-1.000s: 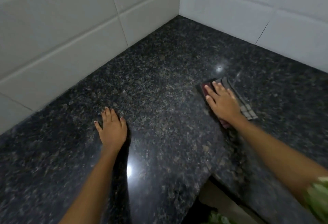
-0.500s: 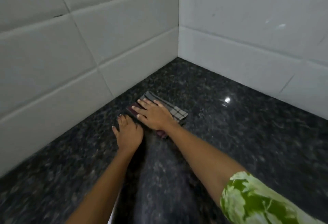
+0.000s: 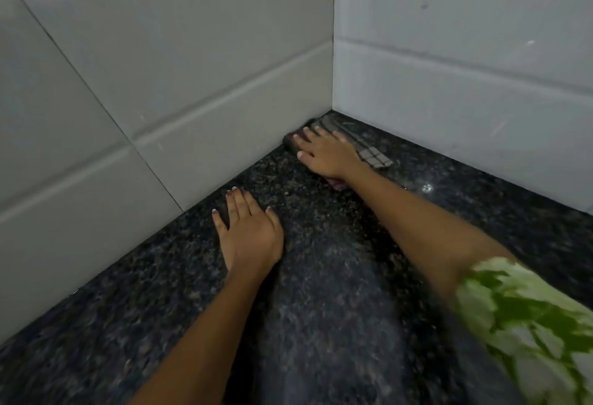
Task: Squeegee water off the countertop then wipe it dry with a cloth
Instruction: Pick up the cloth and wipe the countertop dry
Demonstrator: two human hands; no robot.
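Right hand (image 3: 329, 154) lies palm down on the cloth (image 3: 373, 156), fingers (image 3: 305, 138) extended and slightly spread, pressing it flat rather than gripping it. The cloth (grey check pattern, with a dark reddish part showing under the fingertips and at the heel of the hand) sits on the countertop (image 3: 337, 276) in the far corner, where the two tiled walls (image 3: 192, 67) meet; its far edge appears to touch the base of the left-hand wall, though blur prevents certainty. Left hand (image 3: 248, 231) rests flat on the bare stone, fingers straight and close together, thumb out to the side, holding nothing; it lies nearer the camera, well apart from the cloth and near the left-hand wall. A green and white patterned sleeve (image 3: 529, 324) covers the right upper arm. Countertop is dark speckled stone, with a small bright glint right of the cloth
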